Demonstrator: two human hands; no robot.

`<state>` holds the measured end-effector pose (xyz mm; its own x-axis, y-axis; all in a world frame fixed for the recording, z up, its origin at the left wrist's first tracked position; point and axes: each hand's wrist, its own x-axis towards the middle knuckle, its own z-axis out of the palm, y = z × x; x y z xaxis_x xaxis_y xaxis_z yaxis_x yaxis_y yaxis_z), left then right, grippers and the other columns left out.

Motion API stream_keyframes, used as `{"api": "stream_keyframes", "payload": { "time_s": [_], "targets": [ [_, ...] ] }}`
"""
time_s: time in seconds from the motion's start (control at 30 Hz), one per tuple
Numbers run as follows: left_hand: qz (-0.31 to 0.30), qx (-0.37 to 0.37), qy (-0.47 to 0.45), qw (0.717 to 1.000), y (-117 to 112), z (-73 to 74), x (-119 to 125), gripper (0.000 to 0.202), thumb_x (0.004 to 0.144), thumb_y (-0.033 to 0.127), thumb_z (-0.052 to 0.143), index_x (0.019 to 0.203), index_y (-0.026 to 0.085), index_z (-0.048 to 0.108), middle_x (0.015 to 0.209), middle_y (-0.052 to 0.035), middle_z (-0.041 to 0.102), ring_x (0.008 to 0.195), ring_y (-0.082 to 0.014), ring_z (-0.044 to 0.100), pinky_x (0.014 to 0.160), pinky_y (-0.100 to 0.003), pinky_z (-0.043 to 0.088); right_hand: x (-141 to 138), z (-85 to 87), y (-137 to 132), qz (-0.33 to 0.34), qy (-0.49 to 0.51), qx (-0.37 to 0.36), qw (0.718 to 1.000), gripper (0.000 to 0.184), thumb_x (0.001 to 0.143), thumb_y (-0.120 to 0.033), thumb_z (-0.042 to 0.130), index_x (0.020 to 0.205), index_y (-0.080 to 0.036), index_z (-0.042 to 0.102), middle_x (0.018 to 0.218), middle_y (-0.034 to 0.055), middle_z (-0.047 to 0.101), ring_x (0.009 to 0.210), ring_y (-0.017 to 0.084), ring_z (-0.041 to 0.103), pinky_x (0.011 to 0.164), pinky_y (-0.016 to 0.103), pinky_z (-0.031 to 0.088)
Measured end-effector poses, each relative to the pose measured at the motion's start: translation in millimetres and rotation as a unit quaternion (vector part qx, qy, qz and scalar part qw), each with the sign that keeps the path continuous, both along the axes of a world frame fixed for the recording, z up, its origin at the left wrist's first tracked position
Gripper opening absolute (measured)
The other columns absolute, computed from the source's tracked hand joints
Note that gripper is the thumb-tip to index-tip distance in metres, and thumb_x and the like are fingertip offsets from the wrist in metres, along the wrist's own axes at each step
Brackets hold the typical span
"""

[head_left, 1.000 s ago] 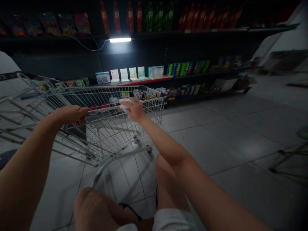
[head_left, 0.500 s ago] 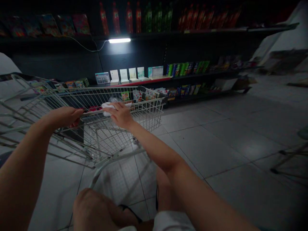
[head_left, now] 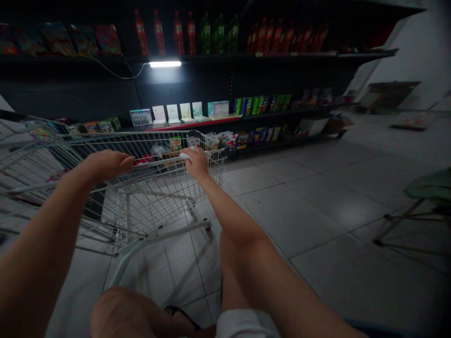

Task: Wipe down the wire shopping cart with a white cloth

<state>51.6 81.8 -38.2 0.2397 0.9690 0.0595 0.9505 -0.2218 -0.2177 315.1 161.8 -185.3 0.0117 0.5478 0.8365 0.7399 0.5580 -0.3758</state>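
A metal wire shopping cart (head_left: 158,163) stands right in front of my knees. My left hand (head_left: 110,163) is closed around the near top rail of the cart. Farther right on the same rail, my right hand (head_left: 198,162) presses a white cloth (head_left: 185,155) against the metal, its fingers wrapped over the top. The cloth is mostly hidden under those fingers; whether it is fabric or tissue I cannot tell.
Behind the cart runs a dark store shelf with red bottles (head_left: 178,35), green bottles (head_left: 220,35), white boxes (head_left: 172,114) and several tubes (head_left: 260,104). A lit lamp (head_left: 165,64) hangs under the upper shelf. A folding stool (head_left: 428,188) stands at the right on the tiled floor.
My right hand has slid the cloth rightward along the rail, toward the cart's far corner. My left hand still grips the rail. The view has turned slightly to the right.
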Motion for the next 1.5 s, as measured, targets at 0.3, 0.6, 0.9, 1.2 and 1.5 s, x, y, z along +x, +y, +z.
{"api": "stream_keyframes", "payload": {
  "time_s": [0.3, 0.6, 0.9, 1.2, 1.5],
  "targets": [
    [-0.063, -0.005, -0.103, 0.993, 40, -42.7, 112, 0.074, 0.09, 0.067, 0.017, 0.132, 0.019, 0.056, 0.119, -0.0153, 0.067, 0.109, -0.031, 0.064, 0.087, -0.037, 0.047, 37, -9.4, -21, 0.075, -0.144, 0.042, 0.986, 0.04, 0.083, -0.011, 0.052, 0.118, -0.025, 0.066, 0.117, 0.0064, 0.061, 0.113, 0.023, 0.053, 0.103, 0.041, 0.046],
    [0.012, -0.244, -0.152, 0.958, 42, -41.3, 93, 0.074, 0.084, 0.073, 0.028, 0.089, 0.012, 0.071, 0.085, -0.0176, 0.074, 0.076, -0.0261, 0.07, 0.068, -0.032, 0.051, 13, -31.0, -39, -0.038, -0.029, 0.064, 0.997, 0.039, 0.089, -0.011, 0.047, 0.119, -0.027, 0.067, 0.123, 0.0056, 0.059, 0.122, 0.024, 0.048, 0.112, 0.046, 0.038],
    [0.036, -0.279, -0.194, 0.94, 7, -40.6, 47, 0.066, 0.073, 0.076, 0.04, 0.073, 0.017, 0.071, 0.084, -0.0131, 0.074, 0.081, -0.027, 0.071, 0.073, -0.033, 0.055, 13, -165.3, -71, 0.119, -0.268, 0.04, 0.955, 0.02, 0.093, -0.025, 0.059, 0.104, -0.036, 0.071, 0.119, -0.0028, 0.069, 0.12, 0.017, 0.052, 0.109, 0.04, 0.036],
    [0.073, -0.251, -0.182, 0.948, -13, -36.9, 18, 0.063, 0.074, 0.075, 0.041, 0.065, 0.02, 0.07, 0.085, -0.0115, 0.075, 0.081, -0.0252, 0.071, 0.076, -0.034, 0.055, -3, -158.7, -108, 0.202, -0.34, 0.011, 0.919, 0.021, 0.093, -0.023, 0.056, 0.1, -0.036, 0.071, 0.111, -0.0042, 0.07, 0.108, 0.013, 0.056, 0.101, 0.033, 0.04],
    [0.029, -0.249, -0.172, 0.953, -17, -38.5, -2, 0.065, 0.078, 0.074, 0.039, 0.066, 0.018, 0.07, 0.078, -0.0097, 0.075, 0.073, -0.0216, 0.069, 0.074, -0.032, 0.055, -32, -111.3, -135, 0.13, -0.169, -0.05, 0.976, 0.035, 0.099, -0.03, 0.044, 0.097, -0.013, 0.074, 0.105, 0.0071, 0.07, 0.098, 0.014, 0.063, 0.101, 0.039, 0.05]
  ]
}}
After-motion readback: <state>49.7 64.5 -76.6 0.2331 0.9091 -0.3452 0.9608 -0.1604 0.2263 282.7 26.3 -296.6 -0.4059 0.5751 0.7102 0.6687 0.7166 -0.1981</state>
